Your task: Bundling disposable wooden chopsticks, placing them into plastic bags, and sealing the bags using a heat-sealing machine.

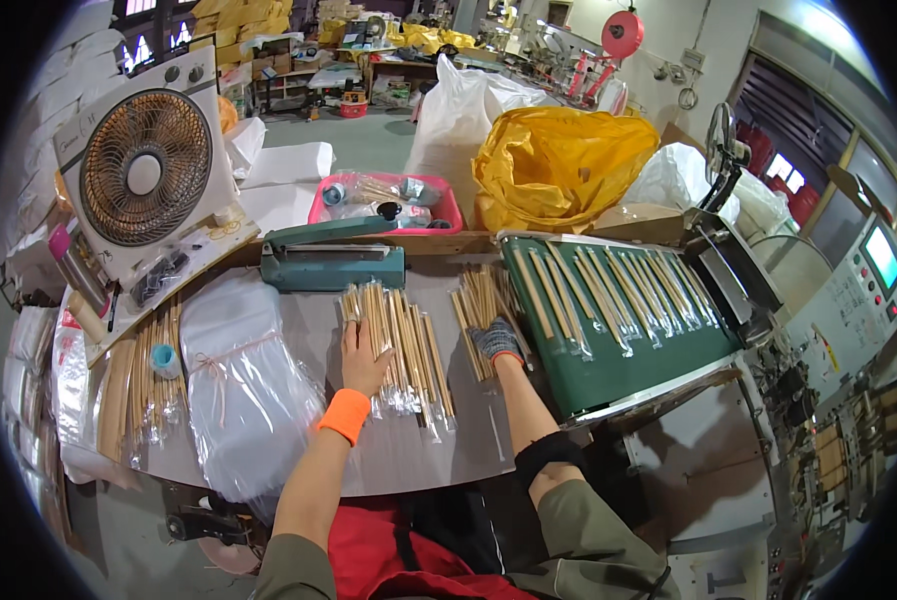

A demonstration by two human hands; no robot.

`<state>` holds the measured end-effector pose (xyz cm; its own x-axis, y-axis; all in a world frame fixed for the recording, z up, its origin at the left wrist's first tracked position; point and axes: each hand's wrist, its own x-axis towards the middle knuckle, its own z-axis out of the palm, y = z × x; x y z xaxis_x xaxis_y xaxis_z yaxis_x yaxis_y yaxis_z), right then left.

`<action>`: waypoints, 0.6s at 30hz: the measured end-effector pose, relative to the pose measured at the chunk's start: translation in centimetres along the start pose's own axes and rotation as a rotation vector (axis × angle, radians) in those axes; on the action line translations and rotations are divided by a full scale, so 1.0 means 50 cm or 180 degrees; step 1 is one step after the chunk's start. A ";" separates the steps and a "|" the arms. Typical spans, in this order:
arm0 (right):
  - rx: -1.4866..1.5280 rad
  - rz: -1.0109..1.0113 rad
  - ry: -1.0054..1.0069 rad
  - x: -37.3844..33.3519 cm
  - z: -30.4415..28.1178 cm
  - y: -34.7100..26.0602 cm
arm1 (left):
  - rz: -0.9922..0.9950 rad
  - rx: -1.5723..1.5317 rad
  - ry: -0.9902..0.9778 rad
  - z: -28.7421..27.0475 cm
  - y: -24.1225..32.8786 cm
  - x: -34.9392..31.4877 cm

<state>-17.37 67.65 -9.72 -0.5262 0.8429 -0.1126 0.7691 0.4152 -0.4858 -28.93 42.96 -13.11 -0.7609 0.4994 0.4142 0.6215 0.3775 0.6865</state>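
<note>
In the middle of the tabletop [398, 465], the left pile of wrapped sticks [408, 345] is partly covered by the bare left hand [365, 368], whose fingers are stretched out and slightly spread, with nothing seen to be clasped. Near the right edge of the tabletop, beside the green belt [598, 385], the right pile of sticks [480, 300] is touched by the gloved right hand [496, 340]; how far its fingers are closed, and whether any stick is gripped, cannot be told. As the ends of the left pile are uneven, its sticks could be rolled apart if they are pressed from one side only. The thin wrapping [403, 400] could be creased or torn if it is dragged. If the right hand is swung outward carelessly, the row of sticks [608, 290] on the belt could be disturbed.
</note>
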 end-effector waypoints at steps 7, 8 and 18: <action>-0.0848 -0.0704 0.0050 -0.154 0.002 -0.057 | -0.0059 -0.0055 0.0157 -0.011 -0.007 -0.027; -0.0872 -0.0774 0.0123 -0.184 -0.003 -0.066 | -0.0027 -0.0081 0.0223 -0.010 -0.004 -0.034; -0.0494 -0.1528 0.0343 -0.268 0.008 -0.088 | 0.0005 -0.0069 0.0391 -0.022 0.030 -0.091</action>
<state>-13.86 54.37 -6.43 -0.7991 0.5718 0.1855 0.4991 0.8031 -0.3254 -24.75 40.40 -13.28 -0.7780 0.4001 0.4845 0.6194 0.3592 0.6981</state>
